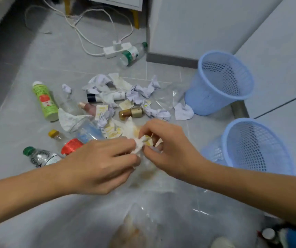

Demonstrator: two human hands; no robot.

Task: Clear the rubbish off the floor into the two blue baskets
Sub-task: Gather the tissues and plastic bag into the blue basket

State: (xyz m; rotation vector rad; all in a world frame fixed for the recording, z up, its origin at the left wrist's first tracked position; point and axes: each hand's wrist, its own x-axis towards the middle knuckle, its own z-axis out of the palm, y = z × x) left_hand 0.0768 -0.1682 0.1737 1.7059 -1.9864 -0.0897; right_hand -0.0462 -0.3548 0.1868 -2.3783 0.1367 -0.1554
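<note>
- The left hand [100, 163] and the right hand [168, 149] meet at the centre of the view, both pinching the same crumpled white tissue [140, 146] between curled fingertips, just above the grey floor [27, 56].
- Under and near the hands lies a clear plastic bag [161, 203], spread towards the near edge.
- Just beyond the hands the rubbish is heaped: crumpled paper scraps [141, 92], small yellow-printed sachets [113, 131], a little amber bottle with a gold cap [131, 113] and a black-capped white tube [106, 96].
- To the left of the hands lie a red-capped bottle [72, 145], a green-capped clear bottle [39, 156], a small yellow-capped vial [55, 134] and, farther off, a light green bottle [45, 102].
- Far from the hands, a green-labelled water bottle [132, 54] lies beside a white power strip [116, 49].
- To the right stand the two blue baskets: the near basket [251, 145] just beside the right forearm, the far basket [220, 81] beyond it; what they hold cannot be told.
</note>
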